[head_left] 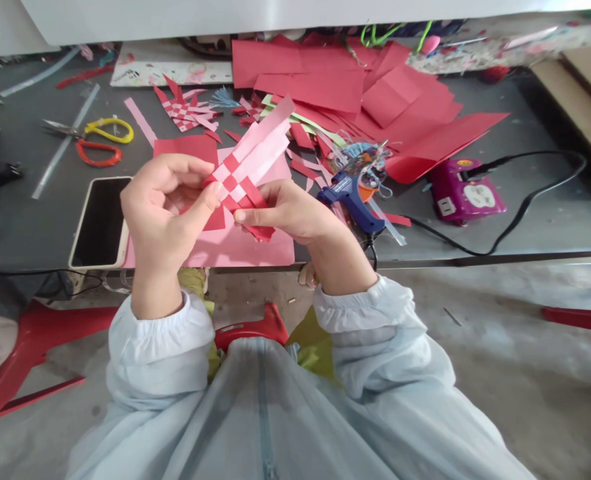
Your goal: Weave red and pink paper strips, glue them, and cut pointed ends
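A red and pink woven paper piece [233, 185] is held between my two hands above the table edge. Its long pink strips fan out toward the upper right, and red strip ends point down to the right. My left hand [170, 200] pinches the left corner between thumb and fingers. My right hand [290, 212] grips the lower right edge, thumb on top. Beneath lie pink paper sheets [270, 252] and a red paper sheet [185, 145], partly hidden by the hands. Farther back rests another woven red and pink piece [182, 112] with loose strip ends.
Left are a phone [100, 223] and scissors [90, 139] with yellow and red handles. Red paper sheets [320, 87] pile up at the back. Right of my hands lie a blue glue gun [352, 203] and a purple power socket box [468, 193] with a black cable [512, 233].
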### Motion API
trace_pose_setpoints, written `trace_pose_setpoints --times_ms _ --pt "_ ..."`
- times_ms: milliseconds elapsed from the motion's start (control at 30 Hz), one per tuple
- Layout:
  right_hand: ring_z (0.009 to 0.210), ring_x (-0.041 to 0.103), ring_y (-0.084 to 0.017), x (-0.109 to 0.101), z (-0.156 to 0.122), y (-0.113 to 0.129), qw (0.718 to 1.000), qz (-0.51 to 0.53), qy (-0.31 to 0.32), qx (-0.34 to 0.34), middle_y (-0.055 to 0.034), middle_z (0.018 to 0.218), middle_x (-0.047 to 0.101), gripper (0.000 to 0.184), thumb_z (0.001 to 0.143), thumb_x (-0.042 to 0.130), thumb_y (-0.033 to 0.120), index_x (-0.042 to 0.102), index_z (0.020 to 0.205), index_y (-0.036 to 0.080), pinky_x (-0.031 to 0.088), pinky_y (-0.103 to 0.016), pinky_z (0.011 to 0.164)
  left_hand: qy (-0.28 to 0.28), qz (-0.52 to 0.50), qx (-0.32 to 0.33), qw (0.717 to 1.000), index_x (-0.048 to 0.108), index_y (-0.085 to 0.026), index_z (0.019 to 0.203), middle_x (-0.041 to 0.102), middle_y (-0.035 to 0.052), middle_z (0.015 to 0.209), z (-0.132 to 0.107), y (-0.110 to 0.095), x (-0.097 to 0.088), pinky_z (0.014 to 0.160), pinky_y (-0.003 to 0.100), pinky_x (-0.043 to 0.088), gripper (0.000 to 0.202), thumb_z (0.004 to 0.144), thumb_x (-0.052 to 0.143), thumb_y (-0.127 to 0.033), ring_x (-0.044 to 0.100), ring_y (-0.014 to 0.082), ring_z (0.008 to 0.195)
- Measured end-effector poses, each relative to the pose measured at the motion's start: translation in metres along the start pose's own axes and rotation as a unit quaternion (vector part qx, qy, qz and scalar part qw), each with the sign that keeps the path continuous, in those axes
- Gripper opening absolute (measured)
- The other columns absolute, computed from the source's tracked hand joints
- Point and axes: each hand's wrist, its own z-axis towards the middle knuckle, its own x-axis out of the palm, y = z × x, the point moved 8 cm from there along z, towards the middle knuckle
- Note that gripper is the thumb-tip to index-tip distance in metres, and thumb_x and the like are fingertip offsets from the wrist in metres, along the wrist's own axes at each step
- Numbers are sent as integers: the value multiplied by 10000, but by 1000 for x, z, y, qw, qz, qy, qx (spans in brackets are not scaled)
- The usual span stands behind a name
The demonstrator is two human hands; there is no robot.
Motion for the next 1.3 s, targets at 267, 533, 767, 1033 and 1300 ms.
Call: trace_pose_setpoints --times_ms 267,533,767,1033,1300 --pt "538 543 -77 -3 -3 -1 999 -39 23 13 13 586 630 372 618 910 405 714 700 100 467 -209 497 -26 2 -5 1000 746 -247 848 721 -39 708 1 -4 -6 485 213 532 192 707 873 -277 670 106 595" --pt "577 572 -93 -5 -8 -3 993 -93 63 38 12 624 665 258 671 864 324 758 776 114 476 -225 550 -23 5 -12 1000 708 -252 878 709 -51 732 4 0 -16 530 215 549 263 740 869 -406 684 104 634" --pt "621 593 -97 0 -12 5 991 -56 122 12 -4 677 675 400 680 872 442 719 813 97 479 -227 583 -27 -35 20 999 727 -227 882 716 -52 707 4 -5 -12 495 202 565 224 747 864 -343 672 88 554" --pt "542 508 -63 8 -4 -2 997 -11 78 -2 26 606 618 433 683 863 508 722 814 120 398 -194 495 -13 -28 -1 1000 755 -259 863 740 -24 752 -1 -3 3 503 251 574 200 705 854 -186 688 122 619" --pt "588 538 -79 1 -1 -8 999 -11 36 22 -2 656 661 408 630 908 446 755 799 107 431 -209 529 -14 -10 -6 1000 751 -264 874 729 -27 752 -1 -5 0 525 248 576 182 737 865 -301 696 125 641"
